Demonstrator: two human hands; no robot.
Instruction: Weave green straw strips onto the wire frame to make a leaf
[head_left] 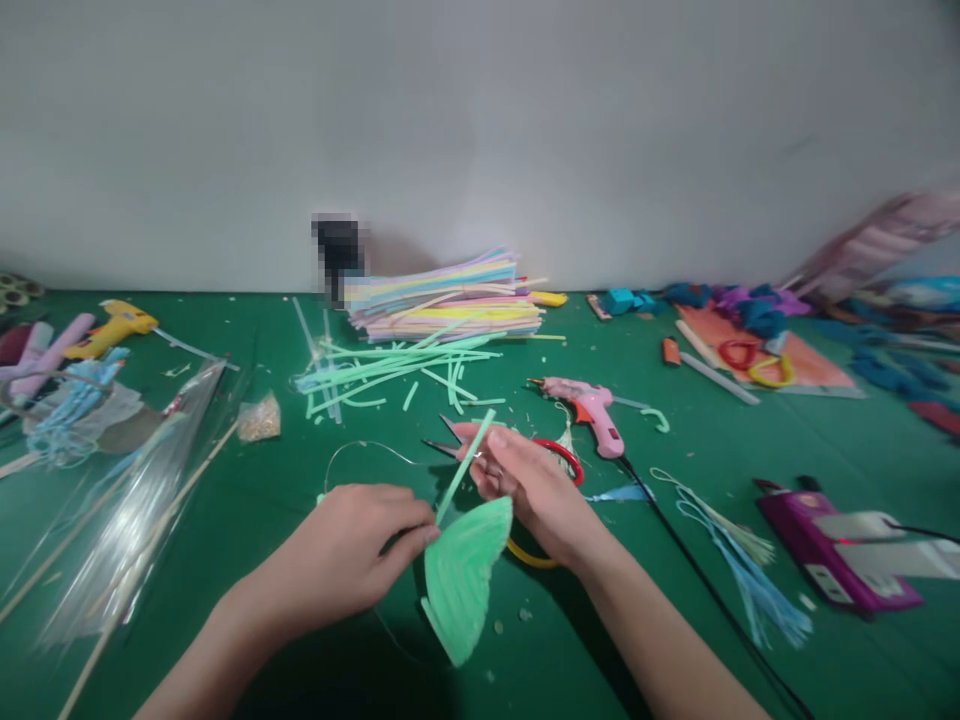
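Observation:
My left hand (367, 545) is closed, its thumb and forefinger pinching at the upper left corner of a fan-shaped piece (469, 580) made of rows of green pipe cleaner. From that pinch a straight green pipe cleaner (454, 494) rises up and to the right. My right hand (529, 485) has its fingers curled about the upper part of this strip, the thumb beside it. Around and behind the right hand show scissors with parted blades (442, 448), a red handle loop (566, 458) and a yellow one; whether that hand also holds them I cannot tell.
Loose green pipe cleaners (397, 368) lie ahead, before a multicoloured bundle (450, 300) by the wall. A pink glue gun (596, 405) trails its cord rightward, near tassels (750, 570) and a purple box (832, 550). Leftward are sticks, clear wrapping (161, 480) and a yellow glue gun (116, 328).

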